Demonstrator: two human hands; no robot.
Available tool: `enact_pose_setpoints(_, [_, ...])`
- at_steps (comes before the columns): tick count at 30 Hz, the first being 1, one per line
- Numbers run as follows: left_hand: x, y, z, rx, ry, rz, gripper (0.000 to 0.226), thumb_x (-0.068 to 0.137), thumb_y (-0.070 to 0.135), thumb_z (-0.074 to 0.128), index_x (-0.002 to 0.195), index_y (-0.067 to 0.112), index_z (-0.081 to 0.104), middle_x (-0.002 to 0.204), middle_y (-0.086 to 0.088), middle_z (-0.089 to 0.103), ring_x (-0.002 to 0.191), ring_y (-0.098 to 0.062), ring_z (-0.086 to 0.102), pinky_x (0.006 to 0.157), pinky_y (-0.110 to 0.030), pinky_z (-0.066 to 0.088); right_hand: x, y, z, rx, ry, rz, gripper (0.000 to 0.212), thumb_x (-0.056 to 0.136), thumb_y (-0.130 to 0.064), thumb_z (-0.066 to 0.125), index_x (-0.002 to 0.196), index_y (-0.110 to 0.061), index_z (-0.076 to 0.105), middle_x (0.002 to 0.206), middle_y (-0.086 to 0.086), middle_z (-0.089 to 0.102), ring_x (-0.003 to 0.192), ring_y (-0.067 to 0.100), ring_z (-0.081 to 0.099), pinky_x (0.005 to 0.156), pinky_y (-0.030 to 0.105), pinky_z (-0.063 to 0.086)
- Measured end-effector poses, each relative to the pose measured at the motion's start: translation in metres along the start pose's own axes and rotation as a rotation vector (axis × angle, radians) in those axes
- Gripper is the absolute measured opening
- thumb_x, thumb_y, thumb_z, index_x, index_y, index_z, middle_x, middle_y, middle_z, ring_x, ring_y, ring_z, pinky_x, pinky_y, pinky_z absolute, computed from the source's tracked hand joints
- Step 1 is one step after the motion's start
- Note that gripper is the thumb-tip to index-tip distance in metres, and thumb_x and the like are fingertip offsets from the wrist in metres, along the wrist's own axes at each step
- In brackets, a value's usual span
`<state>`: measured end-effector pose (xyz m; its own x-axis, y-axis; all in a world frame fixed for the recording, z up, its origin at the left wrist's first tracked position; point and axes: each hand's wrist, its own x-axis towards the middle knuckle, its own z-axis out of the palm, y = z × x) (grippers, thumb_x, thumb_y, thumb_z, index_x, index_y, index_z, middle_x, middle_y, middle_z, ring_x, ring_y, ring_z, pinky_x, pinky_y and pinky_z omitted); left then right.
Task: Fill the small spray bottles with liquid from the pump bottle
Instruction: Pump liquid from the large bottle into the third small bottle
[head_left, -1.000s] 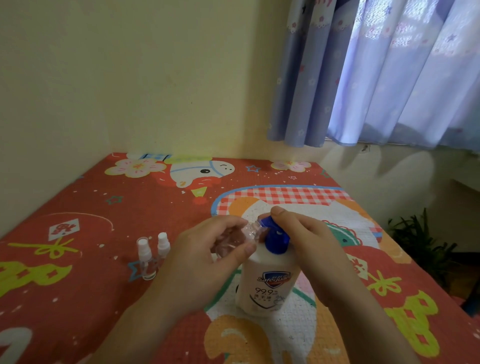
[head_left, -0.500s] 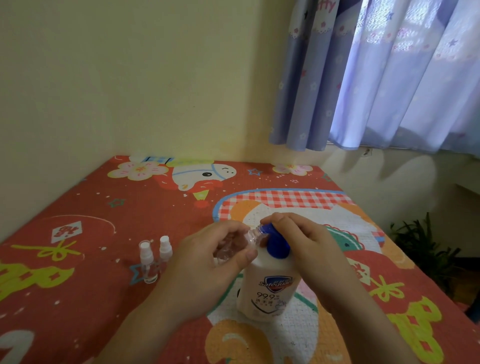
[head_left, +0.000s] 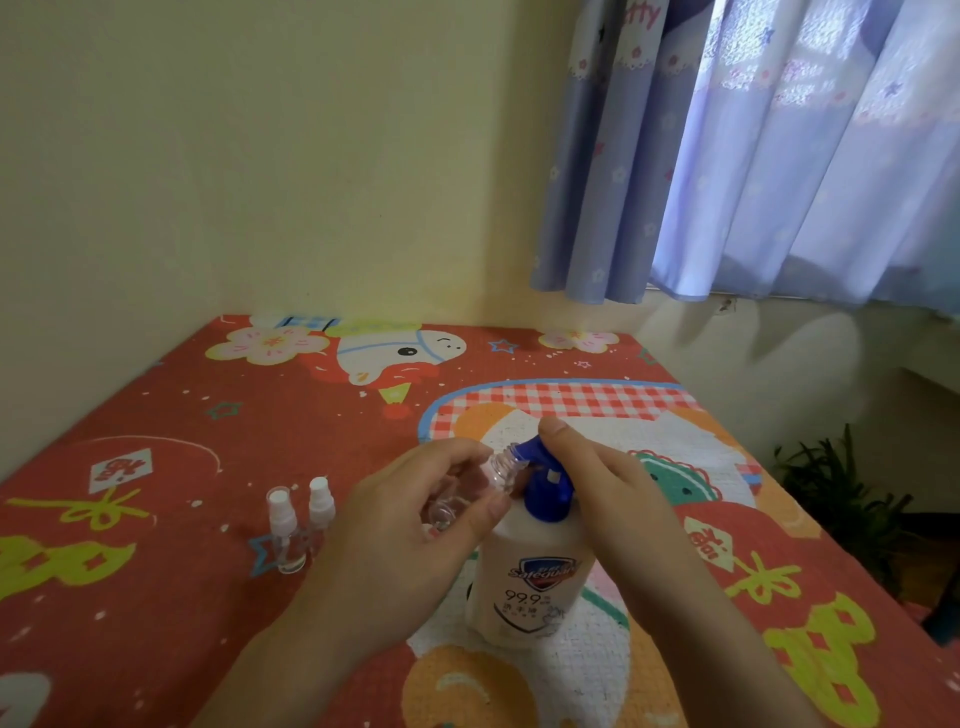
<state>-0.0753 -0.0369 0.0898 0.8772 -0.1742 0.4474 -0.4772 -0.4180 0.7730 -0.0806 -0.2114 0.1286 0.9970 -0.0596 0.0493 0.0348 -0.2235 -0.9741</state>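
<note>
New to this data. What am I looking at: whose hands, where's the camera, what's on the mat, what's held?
No robot here: a person's two bare hands, filmed by one wide-angle camera worn on the head, looking forward and down. The left hand has a grip on a small clear bottle, tilted, its open neck at the blue pump head. The right hand rests on that pump, atop the white pump bottle. Two capped spray bottles stand to the left on the red patterned mat.

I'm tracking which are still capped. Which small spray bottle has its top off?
The clear one gripped in the left hand, its open neck tilted against the pump bottle's blue nozzle. The two standing bottles carry white tops.
</note>
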Motion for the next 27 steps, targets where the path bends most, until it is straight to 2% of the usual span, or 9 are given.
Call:
enact_pose_setpoints(5, [-0.0001, 0.0000, 0.0002, 0.005, -0.005, -0.009, 0.034, 0.083, 0.052, 0.063, 0.116, 0.043, 0.063, 0.109, 0.028, 0.066, 0.104, 0.006, 0.063, 0.090, -0.023, 0.054, 0.0010, 0.0021, -0.0014, -0.029, -0.015, 0.009, 0.048, 0.094, -0.053, 0.047, 0.085, -0.017, 0.077, 0.083, 0.001, 0.077, 0.081, 0.021, 0.071, 0.085, 0.041, 0.056])
enact_pose_setpoints(7, [0.0002, -0.0009, 0.0005, 0.008, -0.012, -0.014, 0.031, 0.084, 0.049, 0.065, 0.115, 0.043, 0.063, 0.108, 0.027, 0.066, 0.103, 0.005, 0.063, 0.089, -0.025, 0.054, 0.0012, 0.0019, -0.0022, -0.034, -0.018, 0.000, 0.045, 0.094, -0.050, 0.048, 0.086, -0.017, 0.077, 0.084, 0.001, 0.077, 0.082, 0.022, 0.071, 0.085, 0.042, 0.056])
enact_pose_setpoints(13, [0.0003, -0.0036, 0.0003, -0.004, -0.030, -0.016, 0.033, 0.080, 0.055, 0.062, 0.111, 0.043, 0.063, 0.107, 0.026, 0.066, 0.104, 0.002, 0.064, 0.090, -0.035, 0.055, -0.0001, 0.0021, -0.0040, -0.023, -0.021, -0.052, 0.035, 0.096, -0.039, 0.053, 0.086, -0.014, 0.075, 0.083, -0.001, 0.075, 0.080, 0.019, 0.067, 0.069, 0.027, 0.053])
enact_pose_setpoints(18, [0.0006, -0.0067, 0.0002, 0.008, -0.041, -0.020, 0.025, 0.086, 0.036, 0.073, 0.106, 0.045, 0.061, 0.104, 0.023, 0.067, 0.101, -0.002, 0.065, 0.087, -0.036, 0.056, 0.0021, 0.0036, -0.0055, -0.030, -0.023, -0.068, 0.020, 0.094, -0.030, 0.058, 0.086, -0.026, 0.075, 0.075, -0.020, 0.073, 0.067, -0.005, 0.066, 0.061, 0.013, 0.053])
enact_pose_setpoints(25, [0.0010, -0.0070, 0.0002, 0.000, -0.045, -0.014, 0.023, 0.086, 0.039, 0.070, 0.107, 0.042, 0.063, 0.103, 0.023, 0.066, 0.101, -0.001, 0.065, 0.088, -0.035, 0.056, 0.0021, 0.0042, -0.0042, -0.074, -0.024, -0.100, 0.022, 0.095, -0.031, 0.055, 0.084, -0.027, 0.073, 0.076, -0.022, 0.071, 0.068, -0.007, 0.064, 0.061, 0.013, 0.052])
enact_pose_setpoints(27, [0.0009, -0.0070, 0.0005, -0.015, -0.043, -0.012, 0.024, 0.085, 0.043, 0.068, 0.109, 0.042, 0.064, 0.104, 0.022, 0.067, 0.102, -0.001, 0.065, 0.088, -0.036, 0.055, 0.0018, 0.0035, -0.0036, -0.083, -0.027, -0.097, 0.027, 0.095, -0.036, 0.053, 0.084, -0.024, 0.074, 0.079, -0.017, 0.072, 0.070, -0.001, 0.066, 0.061, 0.016, 0.053])
